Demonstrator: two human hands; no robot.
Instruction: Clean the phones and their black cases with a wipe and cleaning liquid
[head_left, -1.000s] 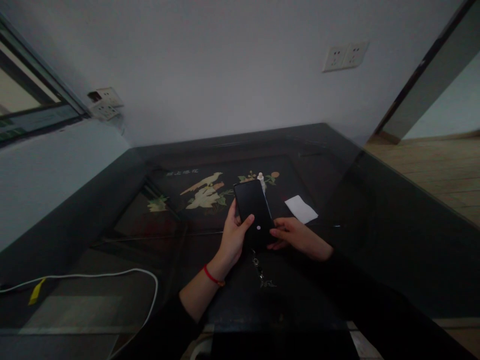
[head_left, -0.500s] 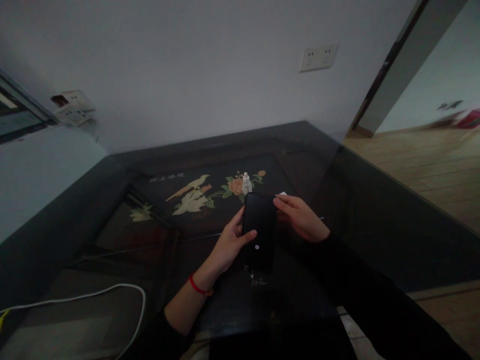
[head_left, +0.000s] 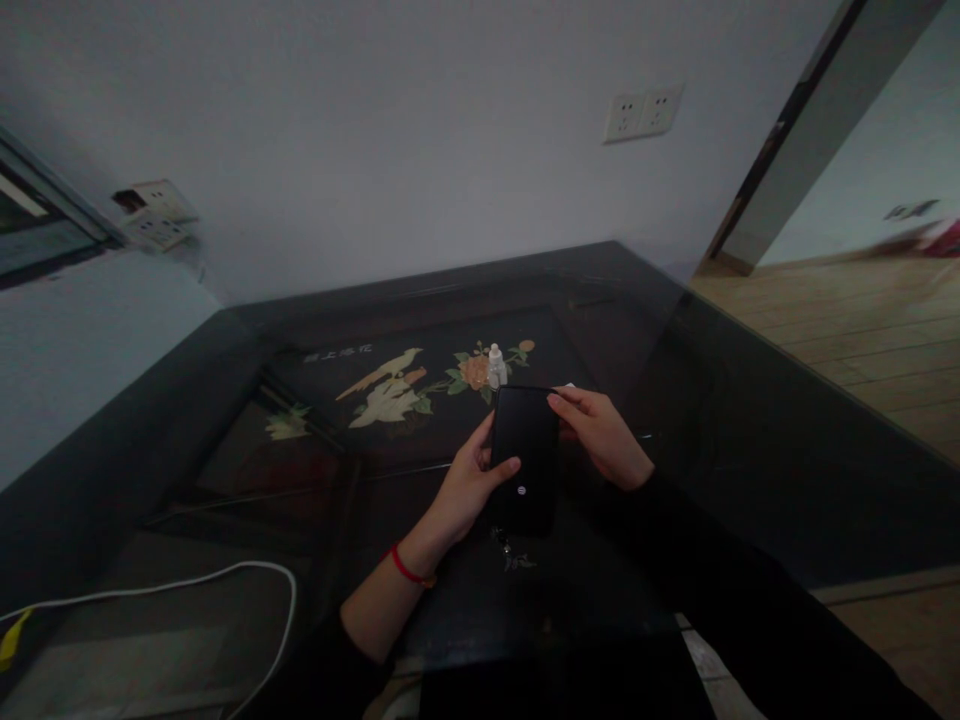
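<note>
A black phone (head_left: 526, 455) with a dark screen is held above a dark glass-topped table (head_left: 720, 420). My left hand (head_left: 469, 485) grips its left edge, thumb resting on the screen; a red string circles that wrist. A small charm (head_left: 512, 555) dangles below the phone. My right hand (head_left: 600, 432) has its fingers curled together at the phone's top right corner, touching it. A sliver of white paper (head_left: 568, 386) peeks out just beyond those fingers. A small white bottle (head_left: 495, 366) stands on the table right behind the phone.
The table top has an inlaid bird-and-flower picture (head_left: 405, 385). A white cable (head_left: 187, 585) loops over the near left part. Wall sockets (head_left: 643, 113) sit on the back wall, others (head_left: 154, 212) on the left. A doorway with wooden floor (head_left: 847, 320) opens to the right.
The right hand moved from the phone's lower right edge up to its top right corner, covering most of the white paper. The phone turned more upright. The view shifted right.
</note>
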